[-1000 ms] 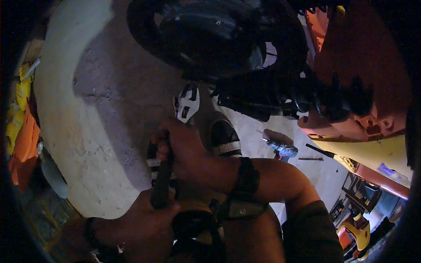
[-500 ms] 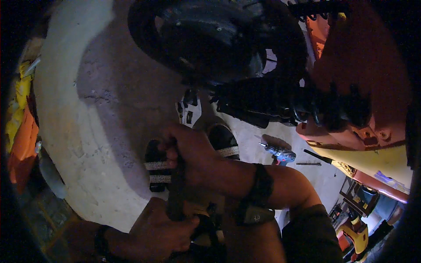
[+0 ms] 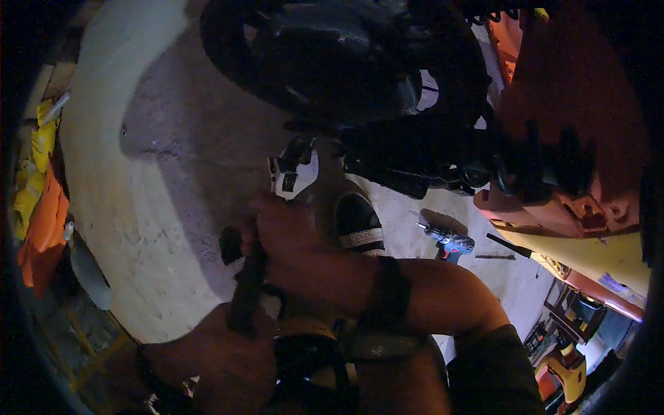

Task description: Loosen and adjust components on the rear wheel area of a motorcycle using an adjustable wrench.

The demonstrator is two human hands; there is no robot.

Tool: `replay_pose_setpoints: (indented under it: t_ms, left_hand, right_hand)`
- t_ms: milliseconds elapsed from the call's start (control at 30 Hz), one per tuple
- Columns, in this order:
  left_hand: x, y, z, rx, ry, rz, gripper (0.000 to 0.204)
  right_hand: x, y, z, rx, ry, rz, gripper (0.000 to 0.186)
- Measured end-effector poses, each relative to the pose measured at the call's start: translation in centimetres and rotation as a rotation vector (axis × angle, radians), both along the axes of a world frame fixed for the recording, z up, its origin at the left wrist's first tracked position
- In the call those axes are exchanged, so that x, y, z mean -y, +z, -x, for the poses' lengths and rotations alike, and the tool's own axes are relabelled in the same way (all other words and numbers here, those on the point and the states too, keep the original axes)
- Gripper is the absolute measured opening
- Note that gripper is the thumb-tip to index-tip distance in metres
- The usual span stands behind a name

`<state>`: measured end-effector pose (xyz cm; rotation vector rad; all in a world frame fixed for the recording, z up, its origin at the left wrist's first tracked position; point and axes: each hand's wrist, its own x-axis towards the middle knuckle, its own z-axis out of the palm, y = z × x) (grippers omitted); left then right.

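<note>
A dark, thick, tube-like piece [image 3: 247, 294] stands between my two hands; poor light hides its exact kind. My right hand [image 3: 283, 228] is closed round its upper end. Lower down, my left hand [image 3: 232, 346] grips the other end, with its fingers mostly in shadow. Both forearms carry dark wrist bands. Beneath my hands are my feet in black sandals with pale straps, the right sandal [image 3: 360, 225] showing best. Just beyond my right hand lies a white and black part [image 3: 296, 173] on the floor.
A large dark wheel [image 3: 332, 62] and a dark coil spring [image 3: 539, 166] fill the top, beside orange-red bodywork [image 3: 588, 90]. On the floor to the right lie a blue drill [image 3: 449, 242] and a thin rod [image 3: 494, 257]. Yellow and orange items [image 3: 45, 228] sit far left.
Both hands and the dark tube-like piece have shifted a little left, my left hand the most. The view has moved slightly. Both hands keep their hold.
</note>
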<state>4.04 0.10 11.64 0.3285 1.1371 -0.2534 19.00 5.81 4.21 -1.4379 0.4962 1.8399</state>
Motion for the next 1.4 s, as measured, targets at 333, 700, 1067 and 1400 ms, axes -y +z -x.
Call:
replay_pose_setpoints:
  t_ms: [333, 700, 1067, 1400]
  left_hand:
    - [-1.7, -3.2, 3.5, 0.080, 0.092, -0.050, 0.028]
    - [-0.4, -2.3, 0.8, -0.025, 0.135, -0.019, 0.019]
    - [0.6, -4.8, 5.0, 0.299, 0.319, 0.123, 0.034]
    - [0.1, -5.8, 3.2, 0.262, 0.194, 0.150, 0.036]
  right_hand:
    - [-0.4, -0.6, 1.4, 0.045, -0.068, -0.077, 0.011]
    - [-0.4, -0.8, 0.0, 0.120, -0.035, 0.036, 0.007]
    - [-0.5, -0.4, 2.2, 0.232, 0.103, -0.078, 0.010]
    - [0.4, -1.3, 0.7, 0.162, -0.027, -0.069, 0.012]
